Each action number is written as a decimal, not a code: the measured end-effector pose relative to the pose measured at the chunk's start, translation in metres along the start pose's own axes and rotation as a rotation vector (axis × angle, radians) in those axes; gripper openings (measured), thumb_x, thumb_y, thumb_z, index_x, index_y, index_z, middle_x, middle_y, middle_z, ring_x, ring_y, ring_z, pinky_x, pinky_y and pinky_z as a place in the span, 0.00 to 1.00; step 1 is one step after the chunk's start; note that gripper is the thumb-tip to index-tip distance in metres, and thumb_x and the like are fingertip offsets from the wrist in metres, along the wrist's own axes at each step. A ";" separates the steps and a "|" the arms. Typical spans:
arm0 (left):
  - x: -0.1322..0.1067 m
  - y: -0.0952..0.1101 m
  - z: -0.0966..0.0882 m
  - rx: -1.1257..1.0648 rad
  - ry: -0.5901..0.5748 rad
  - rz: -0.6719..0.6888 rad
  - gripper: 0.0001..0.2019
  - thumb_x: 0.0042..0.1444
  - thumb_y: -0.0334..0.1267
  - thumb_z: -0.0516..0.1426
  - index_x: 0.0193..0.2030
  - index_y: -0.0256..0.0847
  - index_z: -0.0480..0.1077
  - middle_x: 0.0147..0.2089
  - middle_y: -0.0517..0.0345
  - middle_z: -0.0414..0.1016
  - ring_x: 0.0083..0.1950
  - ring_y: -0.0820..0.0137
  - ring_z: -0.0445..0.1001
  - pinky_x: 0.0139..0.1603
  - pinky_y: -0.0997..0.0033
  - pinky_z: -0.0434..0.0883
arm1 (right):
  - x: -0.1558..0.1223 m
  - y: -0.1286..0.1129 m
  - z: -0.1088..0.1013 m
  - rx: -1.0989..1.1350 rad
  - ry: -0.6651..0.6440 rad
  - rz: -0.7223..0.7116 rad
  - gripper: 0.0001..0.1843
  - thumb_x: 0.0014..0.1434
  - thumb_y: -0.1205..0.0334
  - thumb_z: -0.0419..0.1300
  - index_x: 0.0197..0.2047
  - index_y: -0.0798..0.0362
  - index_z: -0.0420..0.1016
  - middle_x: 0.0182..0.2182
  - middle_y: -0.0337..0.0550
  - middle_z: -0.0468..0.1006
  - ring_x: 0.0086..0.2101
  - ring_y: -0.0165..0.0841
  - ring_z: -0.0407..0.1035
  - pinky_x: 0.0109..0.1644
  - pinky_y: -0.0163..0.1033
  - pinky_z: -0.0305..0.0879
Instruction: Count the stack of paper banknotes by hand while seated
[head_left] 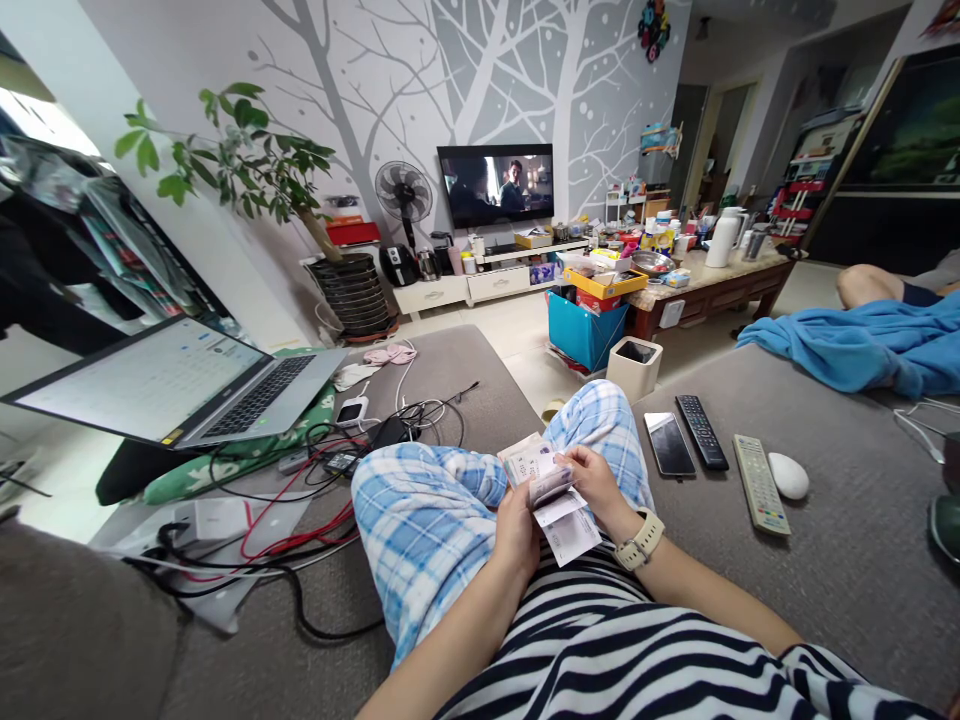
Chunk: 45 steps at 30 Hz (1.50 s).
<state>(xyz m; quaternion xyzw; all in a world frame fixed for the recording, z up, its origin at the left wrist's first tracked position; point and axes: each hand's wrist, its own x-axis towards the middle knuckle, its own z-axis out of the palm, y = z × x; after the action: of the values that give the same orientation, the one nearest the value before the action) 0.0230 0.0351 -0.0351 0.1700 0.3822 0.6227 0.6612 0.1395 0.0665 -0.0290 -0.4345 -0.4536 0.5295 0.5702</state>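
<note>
Above my lap I hold a small stack of pale purple-grey banknotes (574,535), some folded over and fanned unevenly. My left hand (516,528) is closed around the lower left side of the stack, its thumb on top. At the upper right edge, the fingers of my right hand (594,482) pinch the notes. One lighter note hangs down toward my striped shirt. A pale watch (640,540) is on my right wrist. Small print on the notes is too fine to read.
Tangled cables (322,475) and an open laptop (255,395) lie to my left. On my right are a phone (670,444), a black remote (702,432), a beige remote (760,484) and a white mouse (788,476). Another person's leg (874,285) shows by a blue blanket (862,345).
</note>
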 end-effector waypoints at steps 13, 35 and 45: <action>-0.003 0.004 0.005 -0.035 0.067 -0.037 0.15 0.57 0.38 0.57 0.47 0.32 0.73 0.43 0.45 0.80 0.43 0.59 0.79 0.48 0.59 0.74 | -0.003 -0.003 0.000 0.031 -0.025 -0.028 0.19 0.46 0.48 0.66 0.22 0.54 0.68 0.20 0.34 0.66 0.24 0.28 0.58 0.29 0.35 0.55; -0.001 0.001 0.002 -0.049 0.042 -0.037 0.16 0.56 0.38 0.57 0.49 0.32 0.73 0.42 0.46 0.81 0.41 0.59 0.80 0.49 0.58 0.74 | -0.006 -0.009 0.002 0.119 -0.019 0.005 0.16 0.44 0.51 0.68 0.25 0.55 0.72 0.22 0.36 0.72 0.25 0.29 0.62 0.30 0.35 0.57; 0.003 -0.001 0.001 -0.054 0.042 -0.020 0.14 0.55 0.37 0.58 0.46 0.33 0.73 0.44 0.47 0.81 0.42 0.60 0.80 0.49 0.61 0.74 | -0.006 -0.008 0.001 0.109 -0.022 -0.008 0.15 0.45 0.51 0.67 0.25 0.54 0.72 0.21 0.36 0.70 0.24 0.29 0.59 0.28 0.35 0.55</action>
<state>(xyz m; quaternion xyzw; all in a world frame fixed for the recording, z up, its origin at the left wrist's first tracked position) 0.0237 0.0376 -0.0359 0.1352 0.3809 0.6295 0.6636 0.1404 0.0603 -0.0211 -0.3952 -0.4318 0.5559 0.5903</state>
